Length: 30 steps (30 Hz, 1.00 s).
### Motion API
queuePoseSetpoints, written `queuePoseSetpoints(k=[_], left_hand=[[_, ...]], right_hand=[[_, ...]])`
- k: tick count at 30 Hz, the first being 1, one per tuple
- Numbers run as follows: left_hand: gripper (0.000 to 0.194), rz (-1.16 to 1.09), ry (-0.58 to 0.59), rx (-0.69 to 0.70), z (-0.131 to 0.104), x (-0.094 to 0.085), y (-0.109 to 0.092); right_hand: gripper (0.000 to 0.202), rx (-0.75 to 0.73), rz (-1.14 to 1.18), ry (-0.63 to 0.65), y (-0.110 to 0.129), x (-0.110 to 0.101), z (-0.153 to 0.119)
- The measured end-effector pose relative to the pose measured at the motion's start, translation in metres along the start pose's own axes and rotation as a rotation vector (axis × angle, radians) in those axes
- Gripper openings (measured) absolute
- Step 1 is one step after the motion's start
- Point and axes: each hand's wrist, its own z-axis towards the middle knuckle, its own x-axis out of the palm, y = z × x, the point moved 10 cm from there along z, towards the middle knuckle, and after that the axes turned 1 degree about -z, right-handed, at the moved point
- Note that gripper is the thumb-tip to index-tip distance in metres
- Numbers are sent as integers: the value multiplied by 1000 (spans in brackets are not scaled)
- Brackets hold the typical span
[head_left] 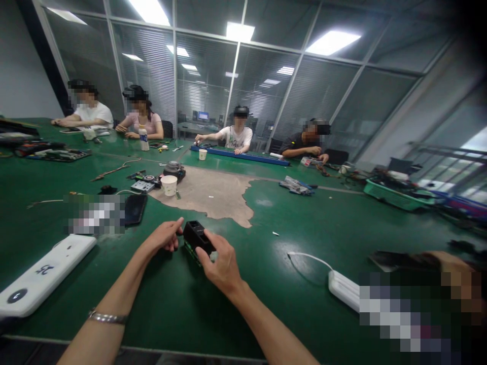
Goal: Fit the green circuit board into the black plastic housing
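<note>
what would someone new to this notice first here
Probably the black device in the right hand, just above the green tabletop, with the left hand beside it. Next, the big ragged tan patch beyond the hands, and four people in dark headgear seated along the far side.

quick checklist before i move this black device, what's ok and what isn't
1. Right hand has hold of the black device: ok, thumb and fingers are on it.
2. Left hand grips it too: not ok, it is beside the device, not around it.
3. Green board under the device undamaged: cannot tell, mostly hidden.
4. Nearer paper cup upright and apart from both hands: ok.
5. Dark phone-like slab apart from the left hand: ok.
</note>
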Motion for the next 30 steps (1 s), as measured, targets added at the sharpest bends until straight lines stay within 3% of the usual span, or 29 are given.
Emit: queuePoseSetpoints(k=[6,11,15,24,30], left_hand=[[77,13,16,-4,2,1,2],[78,12,12,-6,2,1,1],[77,13,11,-7,0,1,1],[76,28,5,-6,4,0,3],[77,7,19,-20,0,1,2]], right_hand=[[49,-54,-67,77,9,7,-3],[68,-51,-147,163,4,16,-9],[71,-1,-190,237,-3,21,-12],[60,-42,-90,226,2,20,-9],[48,1,38,42,-1,-2,1]])
